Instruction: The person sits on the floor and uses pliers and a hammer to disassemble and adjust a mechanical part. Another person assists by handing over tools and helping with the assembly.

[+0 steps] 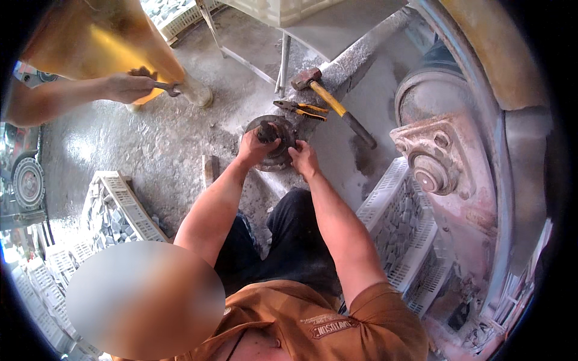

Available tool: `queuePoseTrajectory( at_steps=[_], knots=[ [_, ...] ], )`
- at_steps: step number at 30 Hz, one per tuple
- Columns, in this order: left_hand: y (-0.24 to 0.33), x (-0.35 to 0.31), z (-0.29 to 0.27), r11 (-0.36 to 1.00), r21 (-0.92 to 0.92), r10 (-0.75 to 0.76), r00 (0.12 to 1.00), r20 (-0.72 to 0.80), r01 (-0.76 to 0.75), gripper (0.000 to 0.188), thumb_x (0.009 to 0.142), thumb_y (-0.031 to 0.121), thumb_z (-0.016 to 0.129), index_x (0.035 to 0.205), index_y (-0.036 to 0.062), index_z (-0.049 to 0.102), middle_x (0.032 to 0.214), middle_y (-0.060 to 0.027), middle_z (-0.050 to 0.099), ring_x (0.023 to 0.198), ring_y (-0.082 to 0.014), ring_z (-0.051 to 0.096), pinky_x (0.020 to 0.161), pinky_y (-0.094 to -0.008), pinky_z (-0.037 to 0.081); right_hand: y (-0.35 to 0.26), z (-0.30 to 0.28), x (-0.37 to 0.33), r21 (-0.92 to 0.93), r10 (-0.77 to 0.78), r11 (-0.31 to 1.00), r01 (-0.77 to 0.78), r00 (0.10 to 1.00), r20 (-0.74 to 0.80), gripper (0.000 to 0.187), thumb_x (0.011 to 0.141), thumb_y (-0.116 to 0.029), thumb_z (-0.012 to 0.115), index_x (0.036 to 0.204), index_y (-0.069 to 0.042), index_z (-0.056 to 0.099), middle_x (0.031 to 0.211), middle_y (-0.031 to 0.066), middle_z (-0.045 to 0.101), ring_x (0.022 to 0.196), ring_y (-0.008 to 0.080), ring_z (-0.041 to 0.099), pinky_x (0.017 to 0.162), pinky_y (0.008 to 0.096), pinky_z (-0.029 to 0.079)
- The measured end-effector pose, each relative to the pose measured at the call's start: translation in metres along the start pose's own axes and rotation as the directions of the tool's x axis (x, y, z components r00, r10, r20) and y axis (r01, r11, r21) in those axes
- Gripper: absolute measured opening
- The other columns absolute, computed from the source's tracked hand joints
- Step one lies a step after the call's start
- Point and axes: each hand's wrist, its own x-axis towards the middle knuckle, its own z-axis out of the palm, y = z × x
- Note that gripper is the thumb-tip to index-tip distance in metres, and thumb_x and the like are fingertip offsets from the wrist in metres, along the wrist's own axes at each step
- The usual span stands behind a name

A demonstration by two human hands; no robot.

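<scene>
The dark round part [281, 156] sits on the floor [180, 144], looking heavy and rigid, best held by its upright stub [265, 132], which the left hand [256, 148] curls around. The right hand [304, 159], fingers bent, meets the right rim; pinching, I cannot tell.

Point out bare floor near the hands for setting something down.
The bare patch is floor left of the round metal part, between the co-worker's boot and the pale crate at lower left. It's crowded up and right of the part, where the pliers and hammer lie close together.
</scene>
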Motion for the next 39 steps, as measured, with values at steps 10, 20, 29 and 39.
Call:
queuePoseTrajectory(
  at_steps=[10,20,29,39],
  knots=[
    [-0.009,0.001,0.006,0.996,-0.077,-0.043,0.999,0.022,0.045,0.047,0.073,0.029,0.079,0.114,0.0102,0.065,0.103,-0.0101,0.07,0.098,-0.0235,0.066,0.088,-0.0352,0.049,-0.06,-0.027,-0.024,-0.056,-0.18,0.983,0.176,0.981,-0.077,0.039,0.087,-0.022,0.066,0.12,-0.003,0.06,0.104,0.0149,0.065,0.093,0.0299,0.064,0.085,0.039,0.05],
    [-0.002,-0.001,0.007,0.985,-0.174,-0.002,1.0,0.02,0.005,0.044,0.075,0.032,0.077,0.111,0.0096,0.065,0.099,-0.0117,0.07,0.092,-0.0246,0.067,0.082,-0.038,0.05,-0.201,-0.071,-0.052,0.049,-0.666,0.739,0.672,0.717,0.206,0.04,0.087,-0.013,0.064,0.126,-0.008,0.059,0.115,0.0094,0.061,0.104,0.019,0.058,0.082,0.0315,0.052],
    [0.005,-0.002,0.003,0.99,-0.14,-0.023,0.999,0.045,0.029,0.042,0.075,0.029,0.076,0.11,0.0087,0.064,0.095,-0.0095,0.07,0.087,-0.0224,0.066,0.079,-0.0355,0.051,-0.199,-0.066,-0.038,-0.116,-0.761,0.583,0.804,0.591,0.268,0.025,0.088,-0.016,0.065,0.11,-0.004,0.066,0.104,0.0126,0.067,0.101,0.0297,0.063,0.088,0.0383,0.049],
    [0.014,-0.005,-0.001,0.996,-0.085,-0.02,0.999,0.026,0.022,0.038,0.074,0.028,0.078,0.104,0.0078,0.065,0.093,-0.0091,0.07,0.085,-0.018,0.066,0.077,-0.0349,0.051,-0.197,-0.061,-0.043,-0.132,-0.755,0.602,0.787,0.615,0.228,0.021,0.088,-0.016,0.066,0.106,-0.004,0.065,0.103,0.0136,0.066,0.094,0.0304,0.065,0.08,0.0361,0.053]
  ],
)
